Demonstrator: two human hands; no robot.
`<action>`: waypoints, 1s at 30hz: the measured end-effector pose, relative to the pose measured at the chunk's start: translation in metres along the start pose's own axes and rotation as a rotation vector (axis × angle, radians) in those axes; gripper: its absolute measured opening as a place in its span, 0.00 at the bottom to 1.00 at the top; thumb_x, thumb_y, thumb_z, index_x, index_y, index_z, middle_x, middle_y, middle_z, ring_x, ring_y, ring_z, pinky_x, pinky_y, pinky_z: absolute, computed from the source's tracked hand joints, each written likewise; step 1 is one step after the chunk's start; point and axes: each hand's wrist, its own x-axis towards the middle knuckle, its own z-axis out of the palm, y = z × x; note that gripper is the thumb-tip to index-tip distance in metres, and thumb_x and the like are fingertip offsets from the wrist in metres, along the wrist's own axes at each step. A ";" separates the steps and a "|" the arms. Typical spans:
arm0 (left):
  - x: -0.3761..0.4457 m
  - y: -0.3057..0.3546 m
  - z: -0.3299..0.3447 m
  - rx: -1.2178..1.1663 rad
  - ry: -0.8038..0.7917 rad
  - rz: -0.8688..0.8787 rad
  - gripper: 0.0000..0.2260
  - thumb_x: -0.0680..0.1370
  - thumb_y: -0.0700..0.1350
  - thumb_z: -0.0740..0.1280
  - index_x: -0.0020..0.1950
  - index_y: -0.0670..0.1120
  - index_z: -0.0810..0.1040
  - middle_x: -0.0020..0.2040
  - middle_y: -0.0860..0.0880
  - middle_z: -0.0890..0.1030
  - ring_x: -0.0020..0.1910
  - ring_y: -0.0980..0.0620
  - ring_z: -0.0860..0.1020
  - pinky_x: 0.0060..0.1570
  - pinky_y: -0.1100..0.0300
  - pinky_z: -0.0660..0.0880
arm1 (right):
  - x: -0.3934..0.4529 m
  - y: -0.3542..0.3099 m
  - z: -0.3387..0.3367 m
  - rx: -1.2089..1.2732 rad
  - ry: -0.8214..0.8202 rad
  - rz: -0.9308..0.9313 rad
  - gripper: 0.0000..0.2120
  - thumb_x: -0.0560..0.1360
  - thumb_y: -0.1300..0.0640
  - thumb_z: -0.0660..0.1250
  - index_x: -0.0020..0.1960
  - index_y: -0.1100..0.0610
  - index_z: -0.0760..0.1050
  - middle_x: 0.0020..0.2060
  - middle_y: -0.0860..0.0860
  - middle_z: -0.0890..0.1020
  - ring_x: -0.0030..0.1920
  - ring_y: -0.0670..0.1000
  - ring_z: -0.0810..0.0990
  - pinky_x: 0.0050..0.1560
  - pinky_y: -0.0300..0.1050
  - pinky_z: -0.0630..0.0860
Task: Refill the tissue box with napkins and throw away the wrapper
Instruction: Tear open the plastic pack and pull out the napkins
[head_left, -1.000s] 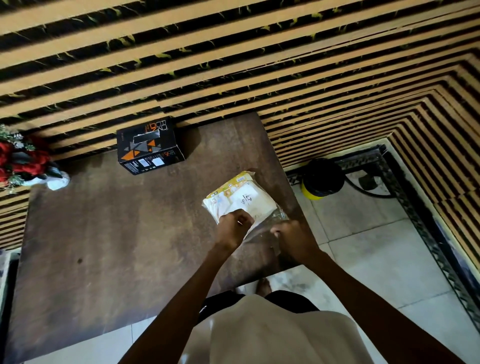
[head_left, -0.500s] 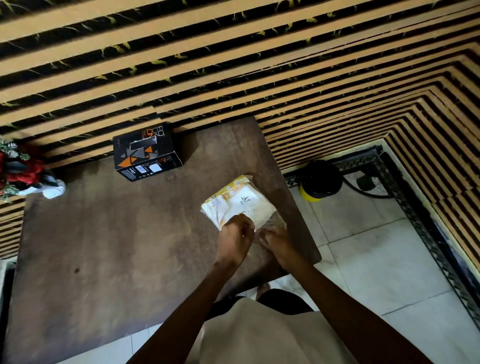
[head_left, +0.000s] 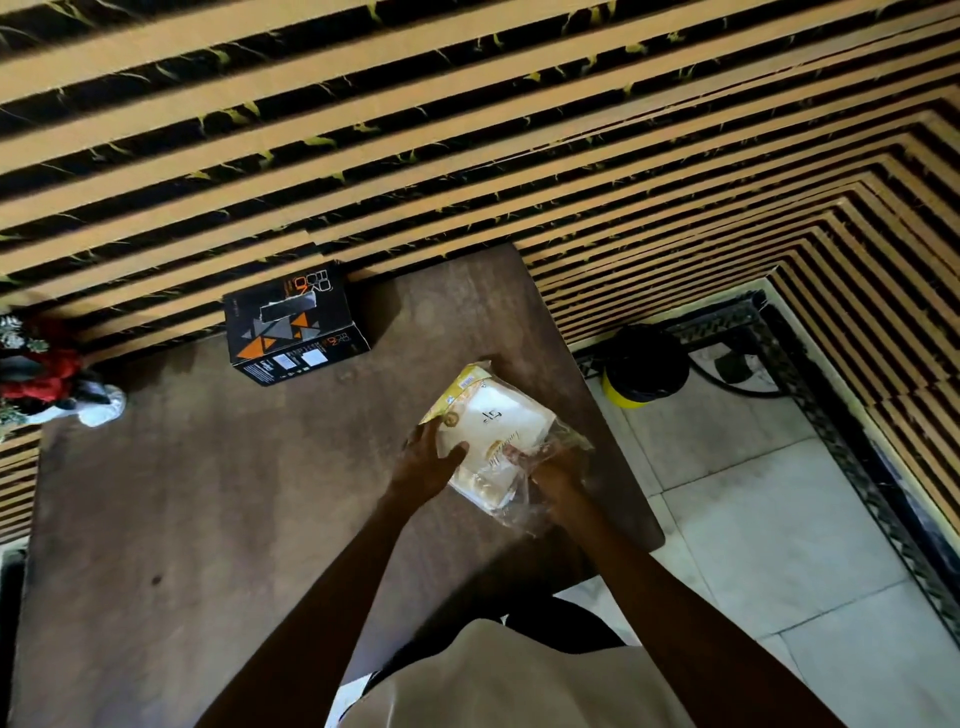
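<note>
A pack of white napkins (head_left: 498, 421) in a clear wrapper with a yellow printed edge is lifted and tilted above the right side of the brown table (head_left: 208, 493). My left hand (head_left: 428, 460) grips the pack's left side. My right hand (head_left: 556, 475) holds the loose clear wrapper (head_left: 524, 514) at the pack's near right end. The black tissue box (head_left: 293, 325) with orange and grey triangles stands at the table's far edge by the wall, apart from both hands.
A white vase with red flowers (head_left: 47, 376) stands at the table's far left corner. A black and yellow bin (head_left: 641, 366) sits on the tiled floor right of the table. The striped wall runs behind the table.
The pack has been lifted off the table and tilted up. My left hand moved from its near edge to its left side; my right hand slid into the loose wrapper end.
</note>
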 end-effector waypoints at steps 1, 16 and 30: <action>0.005 -0.003 -0.002 0.020 -0.051 0.012 0.32 0.73 0.60 0.65 0.74 0.47 0.66 0.73 0.40 0.68 0.70 0.39 0.69 0.69 0.45 0.67 | 0.007 -0.001 0.002 -0.008 -0.018 -0.002 0.39 0.75 0.42 0.65 0.77 0.59 0.53 0.78 0.56 0.57 0.77 0.59 0.57 0.76 0.51 0.53; 0.016 -0.029 -0.019 -0.390 0.009 -0.069 0.21 0.72 0.49 0.67 0.61 0.40 0.76 0.56 0.39 0.81 0.56 0.45 0.81 0.55 0.54 0.77 | 0.034 0.015 0.022 0.618 -0.300 -0.094 0.22 0.71 0.47 0.72 0.63 0.50 0.74 0.67 0.58 0.76 0.64 0.59 0.77 0.68 0.62 0.70; 0.003 -0.042 -0.006 -0.774 -0.148 -0.417 0.11 0.79 0.46 0.65 0.37 0.45 0.79 0.26 0.53 0.81 0.26 0.58 0.78 0.25 0.69 0.71 | -0.053 0.025 -0.031 0.596 -0.299 -0.016 0.10 0.81 0.52 0.57 0.52 0.54 0.76 0.56 0.55 0.79 0.56 0.54 0.79 0.50 0.41 0.76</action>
